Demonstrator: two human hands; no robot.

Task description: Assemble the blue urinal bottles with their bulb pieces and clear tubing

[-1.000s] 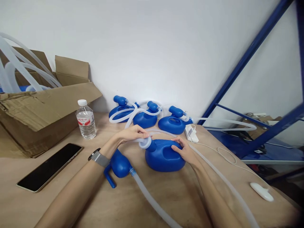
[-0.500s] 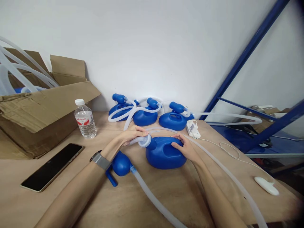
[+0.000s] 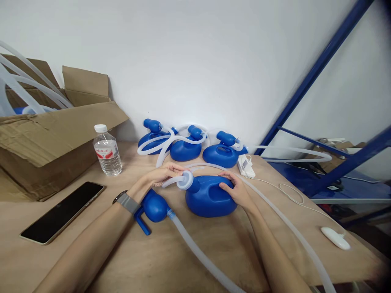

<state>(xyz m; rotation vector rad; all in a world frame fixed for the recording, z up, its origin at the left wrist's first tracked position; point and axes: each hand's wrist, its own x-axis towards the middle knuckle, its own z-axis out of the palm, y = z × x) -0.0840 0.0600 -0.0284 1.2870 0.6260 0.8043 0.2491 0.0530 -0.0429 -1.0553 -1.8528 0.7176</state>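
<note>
In the head view a blue plastic urinal bottle (image 3: pixel 210 205) lies on the table with its neck pointing left. My right hand (image 3: pixel 236 189) is closed round its handle at the right end. A translucent white cap (image 3: pixel 185 180) with a hose (image 3: pixel 171 181) sits at the bottle's mouth; whether it is seated cannot be told. My left hand (image 3: pixel 163 174) pinches at the cap's left edge, beside the hose, its fingertips partly hidden. Below my left wrist lies a blue bulb-shaped piece (image 3: pixel 155 206) with a corrugated hose (image 3: pixel 198 252) running toward the front edge.
Three blue bottles with hoses, one of them here (image 3: pixel 220 156), stand along the wall. On the left are a cardboard box (image 3: pixel 61 134) of hoses, a water bottle (image 3: pixel 107 152) and a phone (image 3: pixel 62 211). A power strip (image 3: pixel 247 167) and a white mouse-shaped object (image 3: pixel 335 238) lie right.
My left fingers have shifted slightly left, from the top of the cap to its edge, and more of the cap shows. My right hand keeps its hold. The view has shifted a little.
</note>
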